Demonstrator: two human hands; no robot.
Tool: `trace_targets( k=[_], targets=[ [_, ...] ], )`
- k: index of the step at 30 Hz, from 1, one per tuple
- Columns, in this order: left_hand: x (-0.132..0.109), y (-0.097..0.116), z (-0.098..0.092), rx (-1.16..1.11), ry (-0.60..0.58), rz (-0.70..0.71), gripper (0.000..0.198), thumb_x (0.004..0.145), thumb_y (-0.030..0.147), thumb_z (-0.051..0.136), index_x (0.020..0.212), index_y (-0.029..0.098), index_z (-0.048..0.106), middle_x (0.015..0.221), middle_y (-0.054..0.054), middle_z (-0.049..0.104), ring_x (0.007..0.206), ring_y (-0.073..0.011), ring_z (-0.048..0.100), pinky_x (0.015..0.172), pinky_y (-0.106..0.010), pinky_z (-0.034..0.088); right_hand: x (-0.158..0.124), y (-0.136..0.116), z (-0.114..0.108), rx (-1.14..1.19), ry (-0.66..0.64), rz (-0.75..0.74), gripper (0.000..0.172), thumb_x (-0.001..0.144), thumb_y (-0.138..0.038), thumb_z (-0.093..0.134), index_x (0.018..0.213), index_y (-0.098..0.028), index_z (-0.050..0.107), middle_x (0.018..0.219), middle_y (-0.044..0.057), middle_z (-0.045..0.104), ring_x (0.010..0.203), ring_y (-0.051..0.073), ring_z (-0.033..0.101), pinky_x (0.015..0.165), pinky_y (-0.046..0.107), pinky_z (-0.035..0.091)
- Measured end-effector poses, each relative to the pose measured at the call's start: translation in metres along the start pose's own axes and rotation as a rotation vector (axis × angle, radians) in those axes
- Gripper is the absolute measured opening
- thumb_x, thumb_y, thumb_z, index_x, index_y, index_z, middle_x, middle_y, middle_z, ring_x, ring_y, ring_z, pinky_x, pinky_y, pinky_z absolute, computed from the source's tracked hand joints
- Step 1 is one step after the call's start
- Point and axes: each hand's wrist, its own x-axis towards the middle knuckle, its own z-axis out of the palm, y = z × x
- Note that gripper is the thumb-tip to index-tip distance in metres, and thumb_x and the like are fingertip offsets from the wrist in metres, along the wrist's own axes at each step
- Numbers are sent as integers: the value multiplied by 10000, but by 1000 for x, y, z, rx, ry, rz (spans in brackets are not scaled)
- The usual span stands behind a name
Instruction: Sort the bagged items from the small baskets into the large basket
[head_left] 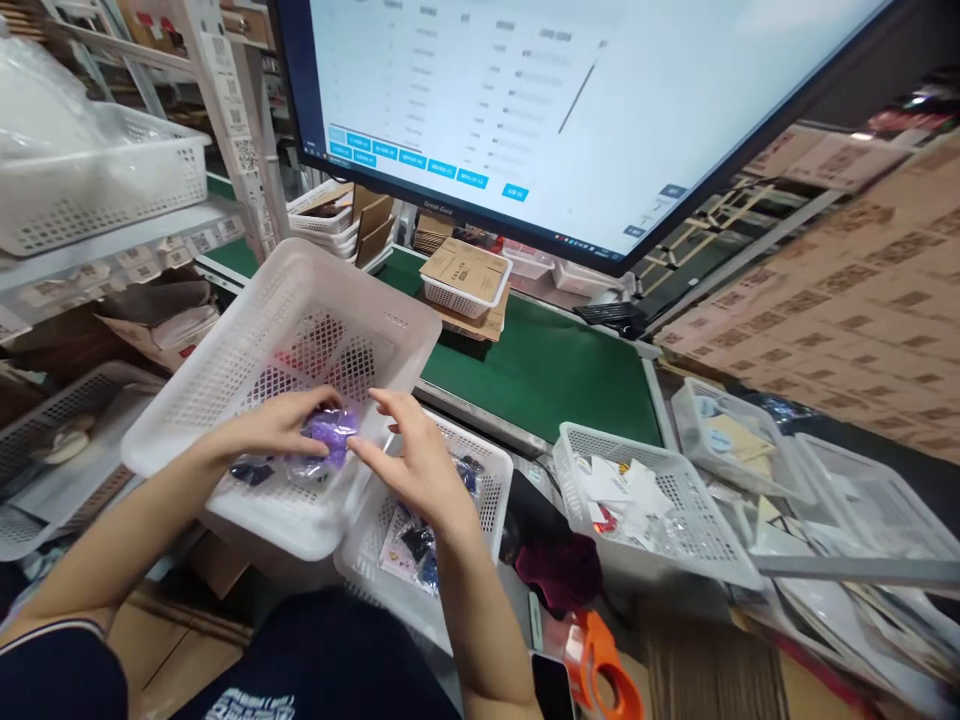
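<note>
From my far seat, the largest thing I see is the screen [525, 110], well beyond the fingers and above them, angled, I suppose, so that it can be read with a short look up. Under it the green table [570, 375] lies ahead of the fingers, to their right. Directly below the fingers is the big white basket [240, 340] – it is tilted, and its near right part overlaps the small basket [498, 500], probably so that both are within reach. A card basket [660, 555] is well to the right of the fingers, perhaps to leave the middle for handling. The small basket is just under the right wrist, with several dark packets [416, 545] inside.

The left hand [281, 425] is curled, with its thumb and fingers closed around a packet. The right hand [416, 465] has its thumb and forefinger well apart; the thumb tip is at the packet's edge – I cannot tell if it presses. The orange tape holder [604, 665] is nearer to the body, right of these fingers. Smallest is the purple packet [335, 430], held over the big basket, maybe to keep its shiny wrapping steady.
</note>
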Motion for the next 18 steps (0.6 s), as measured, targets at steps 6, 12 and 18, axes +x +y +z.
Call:
trace_targets(
  k=[6,12,18],
  targets=[
    [6,12,-7,-388,459,-89,555,770,586,863,1129,195,702,1095,-86,777,1021,-294,735,964,-411,594,38,27,44,288,-45,66,998,835,-465,847,1690,-189,412,1640,174,512,1498,329,527,1273,500,419],
    [5,18,-9,-546,457,-139,722,643,572,951,1207,188,713,1226,-128,794,1139,-335,749,1041,-425,609,52,25,53,568,125,107,355,859,-459,744,1064,-173,696,991,52,730,901,205,678,857,329,557],
    [-1,16,-15,-587,328,-154,800,625,513,983,1306,199,704,1266,-130,782,1233,-359,720,1103,-470,594,46,19,38,542,317,238,341,832,-517,696,834,-185,619,707,-4,575,621,137,506,579,271,455]
  ],
)
